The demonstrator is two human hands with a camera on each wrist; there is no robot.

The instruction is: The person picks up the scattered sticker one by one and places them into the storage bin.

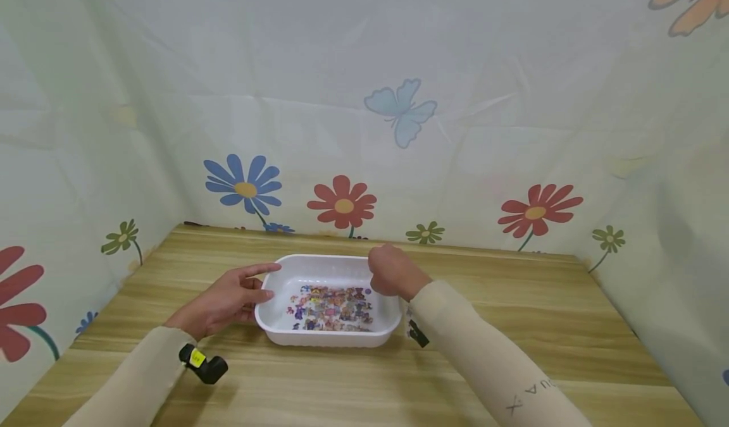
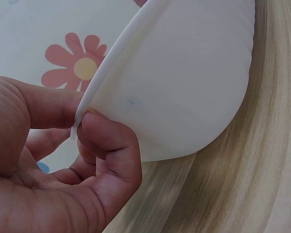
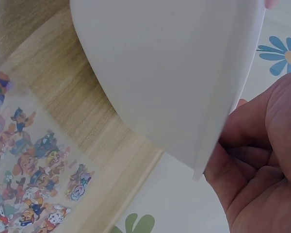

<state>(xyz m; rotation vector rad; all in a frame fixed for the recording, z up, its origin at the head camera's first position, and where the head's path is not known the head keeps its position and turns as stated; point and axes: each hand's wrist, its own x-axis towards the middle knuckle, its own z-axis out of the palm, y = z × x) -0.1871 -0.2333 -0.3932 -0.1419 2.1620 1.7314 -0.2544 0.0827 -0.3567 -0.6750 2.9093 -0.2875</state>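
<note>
Fingers of your left hand [image 1: 228, 297] and right hand [image 1: 395, 272] pinch the white, round-cornered plastic tray [image 1: 328, 338] between them by its rim [image 2: 106, 64]; grip evenly, keep it level, and avoid snagging the clear, cartoon-printed sheet [image 3: 29, 179] beside it on the wood-grain table [image 1: 547, 313]

Left forearm [image 1: 135, 375] and right forearm [image 1: 484, 351] reach forward, left fingers [image 2: 111, 136] and right fingers [image 3: 229, 177] bent in a pinch.
</note>
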